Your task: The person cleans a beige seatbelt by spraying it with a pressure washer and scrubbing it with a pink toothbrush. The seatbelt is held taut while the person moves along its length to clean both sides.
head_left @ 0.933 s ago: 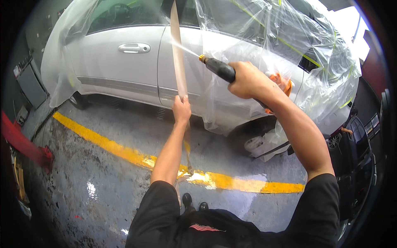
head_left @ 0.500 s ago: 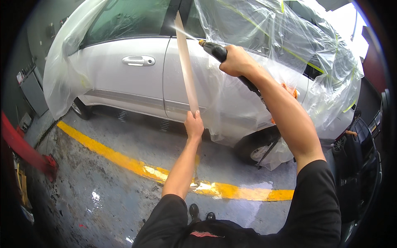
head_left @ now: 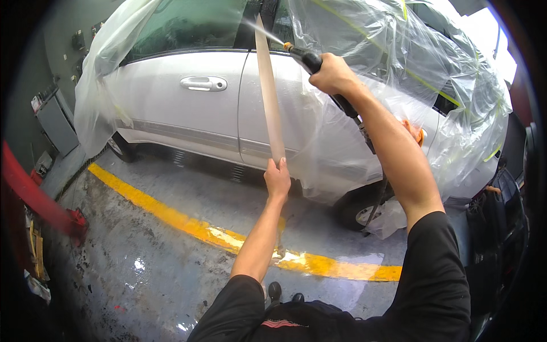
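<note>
My left hand (head_left: 277,178) is closed around the lower end of a long, flat, pale strip (head_left: 269,94), which rises in front of the silver car's door seam. My right hand (head_left: 335,74) grips a black spray gun (head_left: 341,104) with a brass-coloured nozzle (head_left: 287,46). A white jet leaves the nozzle up and to the left, passing the strip's top end toward the side window (head_left: 191,25). Whether the jet strikes the strip or passes it, I cannot tell. The car door (head_left: 165,100) is wet. Clear plastic sheeting (head_left: 353,40) covers the car's right part.
More sheeting (head_left: 105,85) hangs at the car's left. A yellow line (head_left: 171,214) crosses the wet grey floor. A red post (head_left: 34,188) stands left, near a grey cabinet (head_left: 58,122). Something orange (head_left: 420,137) shows behind my right forearm. A dark car (head_left: 496,228) is at right.
The car, strip and both hands have shifted slightly right in the picture. The jet looks stronger and reaches farther up-left across the window. Both hands keep their holds.
</note>
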The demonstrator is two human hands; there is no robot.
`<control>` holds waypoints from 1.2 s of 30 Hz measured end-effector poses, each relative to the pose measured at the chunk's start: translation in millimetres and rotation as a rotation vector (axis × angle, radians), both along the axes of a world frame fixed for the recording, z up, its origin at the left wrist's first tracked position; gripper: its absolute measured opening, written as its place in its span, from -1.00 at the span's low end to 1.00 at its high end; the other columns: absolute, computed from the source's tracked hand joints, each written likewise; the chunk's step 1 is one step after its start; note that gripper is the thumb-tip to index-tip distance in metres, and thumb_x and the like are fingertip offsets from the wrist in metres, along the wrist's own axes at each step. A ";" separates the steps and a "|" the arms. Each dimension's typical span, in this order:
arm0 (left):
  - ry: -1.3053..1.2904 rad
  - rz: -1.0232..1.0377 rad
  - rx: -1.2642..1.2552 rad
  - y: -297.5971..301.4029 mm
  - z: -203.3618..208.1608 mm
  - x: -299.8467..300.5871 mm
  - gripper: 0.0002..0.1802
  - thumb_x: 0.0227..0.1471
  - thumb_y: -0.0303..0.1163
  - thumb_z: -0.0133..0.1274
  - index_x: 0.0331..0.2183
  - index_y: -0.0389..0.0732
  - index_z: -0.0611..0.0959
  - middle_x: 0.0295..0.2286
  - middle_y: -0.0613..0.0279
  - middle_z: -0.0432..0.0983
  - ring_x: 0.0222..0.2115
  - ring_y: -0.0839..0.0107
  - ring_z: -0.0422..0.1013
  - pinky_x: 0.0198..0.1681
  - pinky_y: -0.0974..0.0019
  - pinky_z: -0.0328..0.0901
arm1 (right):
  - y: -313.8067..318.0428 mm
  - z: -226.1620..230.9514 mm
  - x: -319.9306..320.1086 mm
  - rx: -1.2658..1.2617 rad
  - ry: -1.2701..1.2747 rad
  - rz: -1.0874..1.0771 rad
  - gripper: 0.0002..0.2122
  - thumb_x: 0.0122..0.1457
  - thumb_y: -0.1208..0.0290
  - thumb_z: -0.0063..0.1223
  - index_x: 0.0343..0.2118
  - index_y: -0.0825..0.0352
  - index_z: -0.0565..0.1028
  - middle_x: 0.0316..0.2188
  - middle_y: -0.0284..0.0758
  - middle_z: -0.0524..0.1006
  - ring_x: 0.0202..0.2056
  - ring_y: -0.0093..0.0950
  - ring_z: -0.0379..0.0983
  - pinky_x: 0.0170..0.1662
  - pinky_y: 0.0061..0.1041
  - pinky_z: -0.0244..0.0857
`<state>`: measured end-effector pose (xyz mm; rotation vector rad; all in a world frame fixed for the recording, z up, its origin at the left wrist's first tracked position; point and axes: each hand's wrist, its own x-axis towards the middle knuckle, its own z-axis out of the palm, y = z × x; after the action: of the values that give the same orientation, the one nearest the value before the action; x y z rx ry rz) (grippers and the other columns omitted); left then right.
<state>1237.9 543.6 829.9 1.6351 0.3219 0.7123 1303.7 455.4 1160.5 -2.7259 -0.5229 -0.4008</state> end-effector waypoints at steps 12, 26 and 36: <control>0.077 -0.264 -0.331 95.5 41.1 -54.3 -0.62 0.29 -0.20 -0.09 0.05 -0.16 0.37 -0.49 0.32 0.43 -0.69 0.62 0.27 -0.69 0.56 0.15 | -85.1 -43.7 6.9 0.429 0.132 0.217 -0.65 -0.17 0.46 0.13 -0.22 0.38 0.54 -0.38 -0.12 0.59 -0.29 -0.28 0.54 -0.16 -0.37 0.37; 0.177 -0.004 -0.130 156.2 124.3 -104.8 -0.59 0.31 -0.05 -0.19 -0.39 -0.17 0.49 -0.73 0.52 0.16 -0.79 0.69 0.04 -0.76 0.53 -0.02 | -83.0 -90.5 32.9 0.543 0.221 0.384 -0.71 -0.25 0.48 0.14 -0.37 0.44 0.51 -0.53 -0.14 0.53 -0.44 -0.30 0.47 -0.26 -0.36 0.35; 0.180 0.127 0.203 132.1 87.2 -92.2 -0.55 0.33 -0.07 -0.22 -0.42 -0.20 0.51 -0.72 0.51 0.18 -0.77 0.70 0.09 -0.73 0.53 0.05 | -71.5 -81.4 27.6 0.378 0.333 0.412 -0.70 -0.17 0.48 0.06 -0.32 0.50 0.55 -0.36 0.06 0.57 -0.26 -0.12 0.55 -0.15 -0.27 0.38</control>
<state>1145.7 675.7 917.1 1.8900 0.4991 0.7127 1331.3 383.9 1079.1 -2.1868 -0.7968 0.0578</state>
